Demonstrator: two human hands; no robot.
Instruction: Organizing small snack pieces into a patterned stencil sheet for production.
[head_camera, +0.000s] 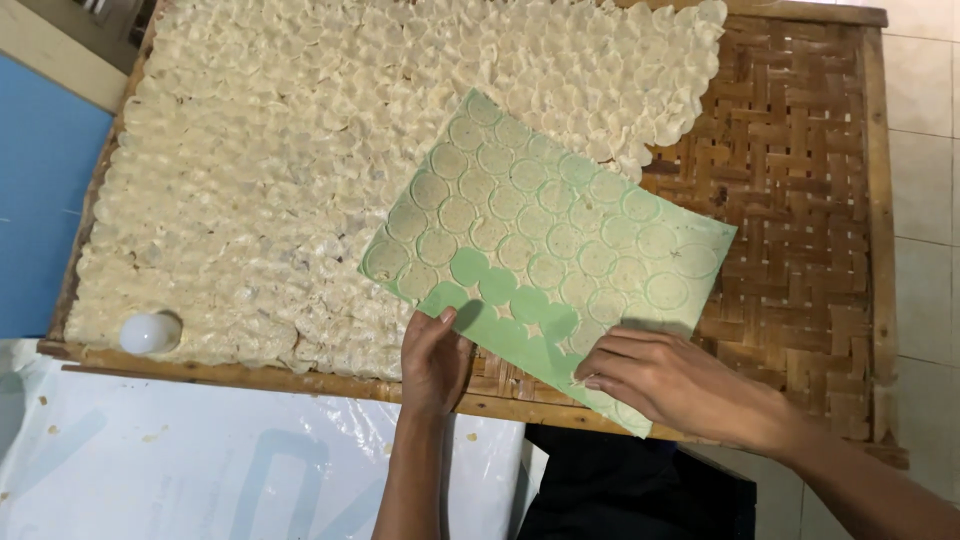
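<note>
A green sheet (560, 240) covered with rows of thin pale round discs lies tilted over a woven bamboo tray (800, 200). Some circles near its lower edge are bare green. My left hand (433, 358) grips the sheet's lower left edge with the thumb on top. My right hand (670, 380) rests on the lower right part, fingertips pinching at a disc near the edge. Many dried pale discs (300, 150) lie overlapping across the tray's left and middle.
A small white ball-like object (148, 332) sits at the tray's lower left corner. White plastic sheeting (200, 460) lies below the tray. A blue surface (40, 210) is at the left, pale floor tiles (925, 150) at the right.
</note>
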